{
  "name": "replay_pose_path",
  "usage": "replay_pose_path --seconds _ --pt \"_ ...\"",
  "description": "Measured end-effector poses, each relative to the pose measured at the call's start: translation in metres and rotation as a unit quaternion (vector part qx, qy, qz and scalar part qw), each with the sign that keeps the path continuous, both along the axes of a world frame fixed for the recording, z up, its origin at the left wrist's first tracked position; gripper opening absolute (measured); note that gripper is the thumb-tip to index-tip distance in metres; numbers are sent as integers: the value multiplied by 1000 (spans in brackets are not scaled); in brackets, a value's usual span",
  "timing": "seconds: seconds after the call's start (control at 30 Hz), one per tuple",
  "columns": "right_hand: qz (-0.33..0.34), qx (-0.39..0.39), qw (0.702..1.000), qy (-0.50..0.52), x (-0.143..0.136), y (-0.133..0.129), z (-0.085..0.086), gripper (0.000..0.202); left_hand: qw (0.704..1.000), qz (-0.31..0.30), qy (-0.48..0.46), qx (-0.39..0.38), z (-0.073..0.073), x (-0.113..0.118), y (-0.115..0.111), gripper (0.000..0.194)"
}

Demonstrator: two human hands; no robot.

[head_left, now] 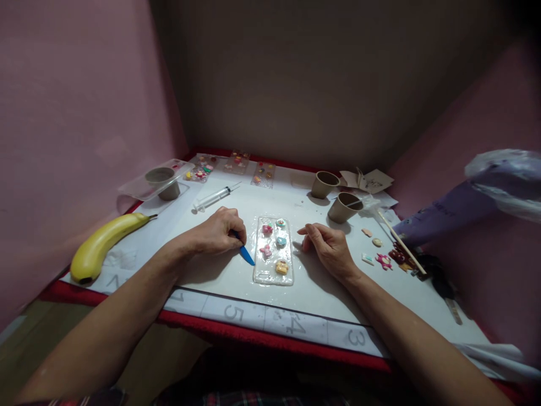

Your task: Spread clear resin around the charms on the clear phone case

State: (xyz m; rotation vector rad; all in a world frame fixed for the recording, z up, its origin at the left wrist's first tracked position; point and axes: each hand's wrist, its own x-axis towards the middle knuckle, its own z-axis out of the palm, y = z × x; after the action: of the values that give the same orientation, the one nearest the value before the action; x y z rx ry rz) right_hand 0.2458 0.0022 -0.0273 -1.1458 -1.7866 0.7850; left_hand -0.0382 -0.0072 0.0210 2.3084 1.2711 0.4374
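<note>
A clear, glossy rectangular panel (262, 274) lies flat on the white table sheet, bearing several small colourful figures, among them a yellow one (282, 267) and a pink one (266, 251). My left hand (222, 231) is closed on a blue pointed tool (247, 256), whose tip is beside the panel's lower left edge. To the right of the panel, my right hand (325, 245) rests near the sheet with its fingers curled and the index finger partly stretched toward the panel; nothing shows in it.
At left are a banana (99, 242), a syringe (213, 198) and a cup (169, 189) under a clear lid. Two brown cups (324, 184), (344, 208) stand behind my right hand. Loose figures (384, 261) and a wooden stick (399, 239) lie at right.
</note>
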Motion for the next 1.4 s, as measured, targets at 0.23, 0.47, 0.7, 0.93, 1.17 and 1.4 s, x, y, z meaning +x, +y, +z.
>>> replay_pose_path --seconds 0.23,0.47,0.7,0.93,1.17,1.4 --pt "-1 -3 1000 4 0 0 -1 41 1000 -14 3 -4 0 0 -2 11" --pt "-4 0 1000 -2 0 2 -2 40 999 -38 24 -27 9 4 -7 14" --pt "0 -2 1000 4 1 1 -2 40 991 -46 -9 -128 14 -5 -8 10" --pt "2 -4 1000 6 1 1 -2 40 968 27 -211 -135 15 -20 -2 19" --pt "-2 -4 1000 1 -1 1 1 40 944 191 -268 -10 -12 2 7 19" --pt "7 10 1000 -6 -1 1 0 38 945 220 -231 77 -24 7 11 13"
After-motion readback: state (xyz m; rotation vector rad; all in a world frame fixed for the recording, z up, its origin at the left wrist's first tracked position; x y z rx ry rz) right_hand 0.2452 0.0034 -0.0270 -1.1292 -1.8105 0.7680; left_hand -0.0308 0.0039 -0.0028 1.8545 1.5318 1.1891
